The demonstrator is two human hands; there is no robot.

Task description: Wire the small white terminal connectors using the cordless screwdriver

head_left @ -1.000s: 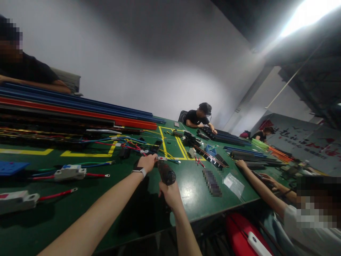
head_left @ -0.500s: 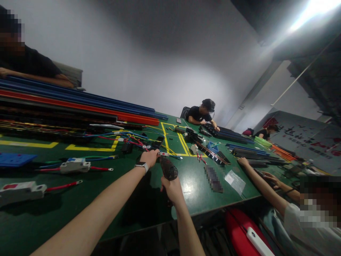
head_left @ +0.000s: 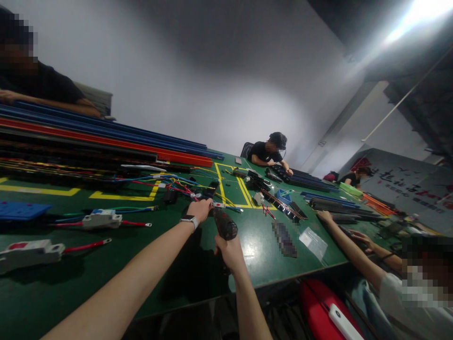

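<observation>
My right hand (head_left: 230, 252) is wrapped round the grip of a dark cordless drill (head_left: 225, 225), whose front end points away from me. My left hand (head_left: 200, 210), with a watch (head_left: 190, 221) on its wrist, is closed on a small grey-white circuit breaker (head_left: 219, 205) just ahead of the drill. Coloured wires run to and from that breaker. The drill's tip meets the breaker area, but whether they touch is hidden. Left of my hands lie two more breakers with red leads, one farther back (head_left: 102, 219) and one nearer (head_left: 33, 255).
Blue and orange channels (head_left: 177, 155) lie along the far left of the green table (head_left: 141, 278). A blue plate (head_left: 23, 211) rests at left. On the right are a clear plastic bag (head_left: 313, 243) and a co-worker's arm (head_left: 354, 248). Other people sit beyond.
</observation>
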